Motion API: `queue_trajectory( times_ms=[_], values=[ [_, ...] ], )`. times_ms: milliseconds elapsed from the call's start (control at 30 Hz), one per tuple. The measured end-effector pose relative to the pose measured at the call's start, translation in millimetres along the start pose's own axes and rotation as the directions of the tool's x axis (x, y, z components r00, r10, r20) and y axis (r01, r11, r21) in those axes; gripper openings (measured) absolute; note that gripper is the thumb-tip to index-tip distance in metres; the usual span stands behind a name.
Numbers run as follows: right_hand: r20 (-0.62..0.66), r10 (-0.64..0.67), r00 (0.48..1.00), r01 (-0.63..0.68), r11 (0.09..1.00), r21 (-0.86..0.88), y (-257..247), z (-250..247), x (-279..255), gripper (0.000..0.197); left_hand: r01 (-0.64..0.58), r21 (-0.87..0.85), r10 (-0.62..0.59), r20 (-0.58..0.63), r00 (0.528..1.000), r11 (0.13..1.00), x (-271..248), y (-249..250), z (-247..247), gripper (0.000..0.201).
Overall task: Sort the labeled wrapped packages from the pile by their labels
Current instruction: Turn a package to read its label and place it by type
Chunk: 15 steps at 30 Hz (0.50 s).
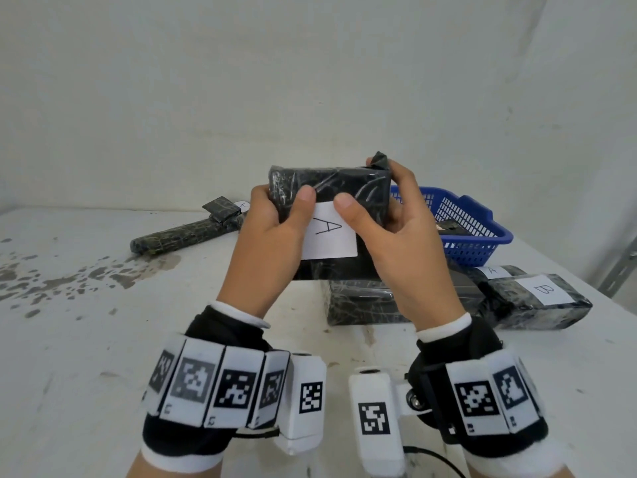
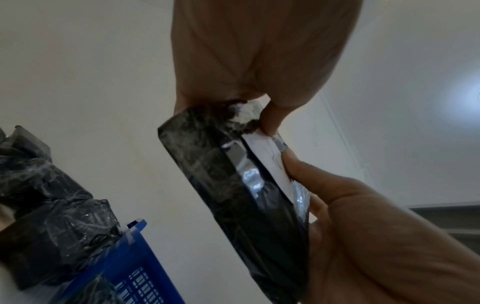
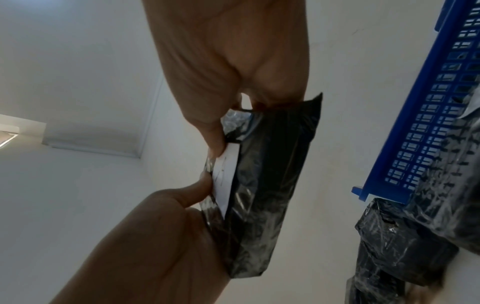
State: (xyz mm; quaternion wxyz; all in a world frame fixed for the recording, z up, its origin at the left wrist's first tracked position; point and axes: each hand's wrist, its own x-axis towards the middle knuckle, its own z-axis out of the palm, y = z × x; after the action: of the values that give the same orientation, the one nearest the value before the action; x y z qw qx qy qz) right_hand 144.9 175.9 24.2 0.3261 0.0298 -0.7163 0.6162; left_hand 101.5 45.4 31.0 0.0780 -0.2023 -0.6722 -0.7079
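At centre frame above the bench (image 1: 103, 339), left hand (image 1: 265, 243) and right hand (image 1: 403, 236) both grip a black wrapped package (image 1: 344, 191) labelled A.

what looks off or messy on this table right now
Dark blotchy stains spread over the white table at the left, like a spill or worn paint. Packages lie loose, and the held A package has a wrap flap sticking up.

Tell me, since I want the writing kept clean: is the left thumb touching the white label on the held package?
Touching. The head view shows the left thumb lying on the top edge of the white label on the package.
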Motion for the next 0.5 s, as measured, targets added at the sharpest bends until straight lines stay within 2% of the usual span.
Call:
queue_trajectory(
  times_ms=[100,300,500],
  values=[
    [-0.007,0.011,1.000,-0.011,1.000,0.029,-1.3,0.0,-0.3,0.052,0.000,-0.035,0.000,-0.005,1.000,0.999,-0.4,0.5,0.8,0.029],
    [-0.006,0.019,1.000,-0.019,1.000,0.014,-4.6,0.6,-0.5,0.025,-0.024,-0.030,0.023,-0.027,0.999,0.999,-0.3,1.4,0.0,0.032],
    [0.009,-0.013,1.000,0.013,1.000,-0.018,-5.4,-1.2,-0.3,0.019,-0.108,-0.009,0.109,0.018,0.994,0.994,-0.9,0.9,-0.6,0.027]
  ],
)
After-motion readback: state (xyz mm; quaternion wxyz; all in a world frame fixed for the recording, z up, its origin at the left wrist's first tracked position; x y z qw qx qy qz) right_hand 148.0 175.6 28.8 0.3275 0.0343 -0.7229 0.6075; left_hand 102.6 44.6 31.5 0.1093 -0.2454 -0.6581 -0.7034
